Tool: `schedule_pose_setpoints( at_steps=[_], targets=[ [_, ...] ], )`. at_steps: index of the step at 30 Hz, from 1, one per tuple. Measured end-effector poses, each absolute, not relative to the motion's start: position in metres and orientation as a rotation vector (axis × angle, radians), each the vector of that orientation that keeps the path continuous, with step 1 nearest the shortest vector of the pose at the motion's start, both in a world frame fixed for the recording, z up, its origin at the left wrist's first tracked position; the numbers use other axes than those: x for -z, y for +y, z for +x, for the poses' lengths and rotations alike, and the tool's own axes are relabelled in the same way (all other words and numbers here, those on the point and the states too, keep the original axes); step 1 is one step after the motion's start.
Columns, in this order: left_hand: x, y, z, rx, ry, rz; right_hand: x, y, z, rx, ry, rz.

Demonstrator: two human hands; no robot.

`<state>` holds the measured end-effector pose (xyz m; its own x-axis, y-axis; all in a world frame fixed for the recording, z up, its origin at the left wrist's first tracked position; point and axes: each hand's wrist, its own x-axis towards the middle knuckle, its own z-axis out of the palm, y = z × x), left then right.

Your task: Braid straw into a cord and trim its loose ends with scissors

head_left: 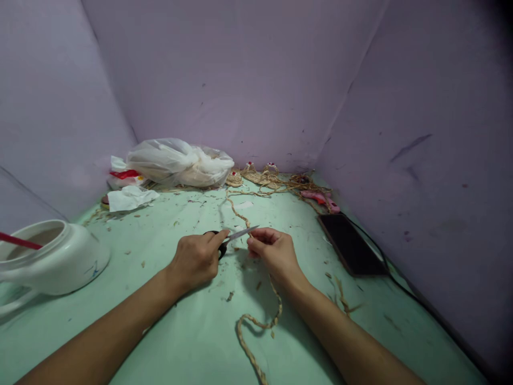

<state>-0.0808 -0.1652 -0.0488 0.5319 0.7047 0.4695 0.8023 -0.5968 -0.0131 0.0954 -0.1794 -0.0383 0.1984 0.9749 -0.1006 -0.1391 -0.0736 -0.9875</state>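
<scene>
My left hand [199, 258] is closed round the black handles of a pair of scissors [239, 233], whose blades point right toward my other hand. Between finger and thumb, my right hand [276, 252] pinches a braided straw cord [277, 313]. The blade tips lie at the cord just by my right fingertips; I cannot tell whether they are cutting it. From there the cord runs back toward the wall, and its other length curls down toward the front edge of the view.
A white teapot [84, 262] with a red stick stands left. At the back lie a plastic bag [176, 160], crumpled tissue [131, 198], small woven slippers [252, 174] and loose cord. Right are a phone [352, 245], a black cable [417, 302] and a pink tool [320, 199].
</scene>
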Motion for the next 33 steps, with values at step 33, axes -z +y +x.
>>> schedule_pose_setpoints(
  at_steps=[33],
  targets=[
    [0.046, -0.168, -0.079, 0.620, -1.302, -2.503, 0.023, -0.183, 0.096, -1.398, -0.782, -1.227]
  ],
)
